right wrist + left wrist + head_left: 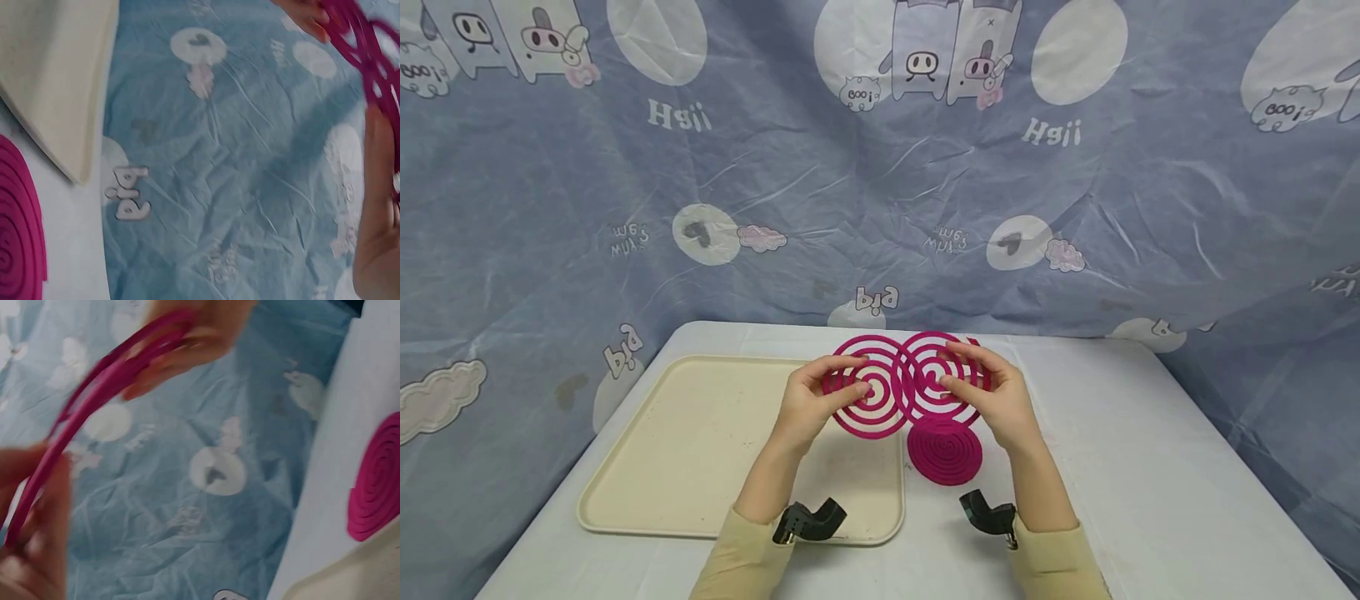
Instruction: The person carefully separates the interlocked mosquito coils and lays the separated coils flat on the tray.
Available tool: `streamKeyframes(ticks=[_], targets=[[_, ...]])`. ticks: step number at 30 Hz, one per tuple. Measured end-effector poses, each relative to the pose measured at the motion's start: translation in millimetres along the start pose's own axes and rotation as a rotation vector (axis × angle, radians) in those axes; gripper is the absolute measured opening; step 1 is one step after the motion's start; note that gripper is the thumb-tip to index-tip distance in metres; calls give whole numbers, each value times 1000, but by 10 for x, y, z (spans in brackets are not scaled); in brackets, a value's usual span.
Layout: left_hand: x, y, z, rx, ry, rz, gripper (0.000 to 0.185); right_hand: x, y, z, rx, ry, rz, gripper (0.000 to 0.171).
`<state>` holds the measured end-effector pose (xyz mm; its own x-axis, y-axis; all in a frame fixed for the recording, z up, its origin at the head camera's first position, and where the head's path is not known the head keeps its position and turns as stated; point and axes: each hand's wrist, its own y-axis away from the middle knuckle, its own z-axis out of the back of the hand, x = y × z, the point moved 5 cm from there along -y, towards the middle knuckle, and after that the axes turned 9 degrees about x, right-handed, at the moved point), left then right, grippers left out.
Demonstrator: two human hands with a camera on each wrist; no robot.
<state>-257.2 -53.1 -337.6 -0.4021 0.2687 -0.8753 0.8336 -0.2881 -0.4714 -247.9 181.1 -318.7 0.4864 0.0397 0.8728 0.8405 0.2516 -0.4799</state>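
Two pink ring shapes [905,385] are held up above the white table [1120,433], one overlapping the other. The left hand [805,404] pinches one, and the right hand [1006,402] pinches the other. A flat pink coil [945,451] lies on the table, just beside the big cream tray [700,442]. The step now looks like lining up the rings; the next move seems to need a gentle, steady pinch.

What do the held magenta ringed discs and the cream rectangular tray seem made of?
Overlapping magenta ringed discs: perhaps felt, foam or silicone; matte-looking, curving in the left wrist view.
Cream rectangular tray: likely rigid plastic; smooth, evenly coloured, with rounded corners.
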Motion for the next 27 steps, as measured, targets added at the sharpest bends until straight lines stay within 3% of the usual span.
streamKeyframes(ticks=[2, 4, 6, 8, 14, 22, 27], targets=[[-25, 13, 11, 160, -99, 0, 30, 7, 18, 22, 132, 82, -27, 42], [-39, 25, 12, 271, -173, 1, 31, 9, 36, 32, 242, 159, -50, 39], [-37, 31, 7, 328, -208, 15, 32, 8, 49, 35, 309, 215, -67, 37], [-31, 28, 1, 330, -216, 33, 33, 1, 53, 39, 327, 245, -84, 35], [31, 24, -2, 164, -138, 103, 36, -25, 41, 76, 174, 232, -108, 36], [45, 19, -37, -108, -10, 56, 38, -4, 12, 58, -95, 7, 22, 36], [37, 25, -57, -247, 72, 18, 40, 23, 4, -35, -221, -59, 112, 35]])
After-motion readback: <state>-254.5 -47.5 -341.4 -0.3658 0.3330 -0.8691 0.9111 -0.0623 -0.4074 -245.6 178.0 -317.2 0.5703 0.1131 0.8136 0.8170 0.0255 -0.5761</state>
